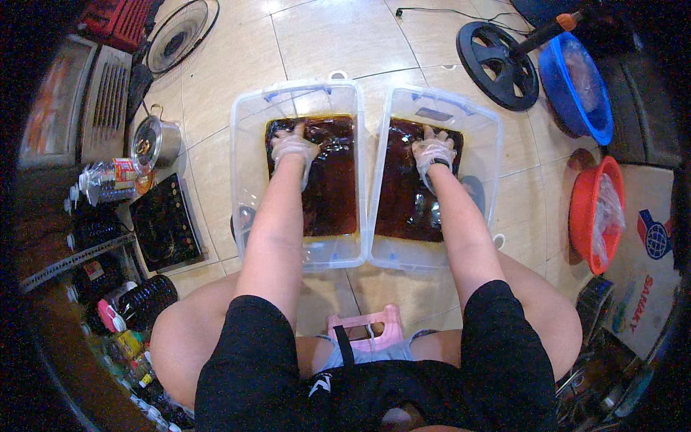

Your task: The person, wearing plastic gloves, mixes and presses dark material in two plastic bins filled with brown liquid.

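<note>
Two clear plastic storage boxes stand side by side on the floor before me, a left box and a right box. Each holds a glossy dark brown mass, in the left and in the right; whether it is liquid or jelly I cannot tell. My left hand, in a clear disposable glove, touches the surface near the far left corner of its box. In the other box my right hand, gloved likewise, rests near the far right corner. Fingers are spread on both; some fingertips are hard to make out.
At left are an induction cooktop, a lidded steel pot, plastic bottles and a fan. A round black base, a blue basin and a red basin stand right. A pink stool is beneath me.
</note>
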`<action>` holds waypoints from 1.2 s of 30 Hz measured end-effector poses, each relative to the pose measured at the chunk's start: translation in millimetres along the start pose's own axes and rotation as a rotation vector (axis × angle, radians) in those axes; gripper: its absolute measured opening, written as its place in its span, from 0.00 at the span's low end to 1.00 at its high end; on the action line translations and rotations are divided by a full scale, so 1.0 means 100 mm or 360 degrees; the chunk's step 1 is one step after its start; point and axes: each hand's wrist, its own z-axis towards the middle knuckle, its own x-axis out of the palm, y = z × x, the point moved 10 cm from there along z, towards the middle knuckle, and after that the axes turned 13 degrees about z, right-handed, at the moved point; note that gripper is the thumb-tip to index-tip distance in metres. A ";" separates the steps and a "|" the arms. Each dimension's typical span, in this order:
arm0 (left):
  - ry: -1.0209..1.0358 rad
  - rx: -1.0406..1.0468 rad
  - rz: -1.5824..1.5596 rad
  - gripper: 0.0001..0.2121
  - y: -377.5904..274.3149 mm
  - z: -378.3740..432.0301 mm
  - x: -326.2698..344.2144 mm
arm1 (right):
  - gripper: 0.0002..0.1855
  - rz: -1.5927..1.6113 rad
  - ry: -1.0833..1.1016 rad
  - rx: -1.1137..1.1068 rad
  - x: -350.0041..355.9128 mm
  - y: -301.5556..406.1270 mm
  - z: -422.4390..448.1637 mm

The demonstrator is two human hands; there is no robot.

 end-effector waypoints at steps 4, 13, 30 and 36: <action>0.0007 -0.0103 0.0131 0.41 0.41 0.32 0.37 | 0.29 -0.0010 -0.0013 0.0012 0.17 -0.10 0.00; 0.0296 0.0644 0.1029 0.12 -0.25 -0.20 1.18 | 0.15 -0.0509 0.0305 -0.0061 0.80 -0.93 -0.14; 0.0623 0.1098 0.0404 0.18 -1.30 -1.14 1.59 | 0.09 -0.1602 0.1242 -0.1643 2.52 -0.42 -1.32; 0.0270 0.1020 0.0049 0.17 -1.05 -0.80 1.31 | 0.16 -0.0486 0.1065 -0.1445 1.72 0.92 -1.62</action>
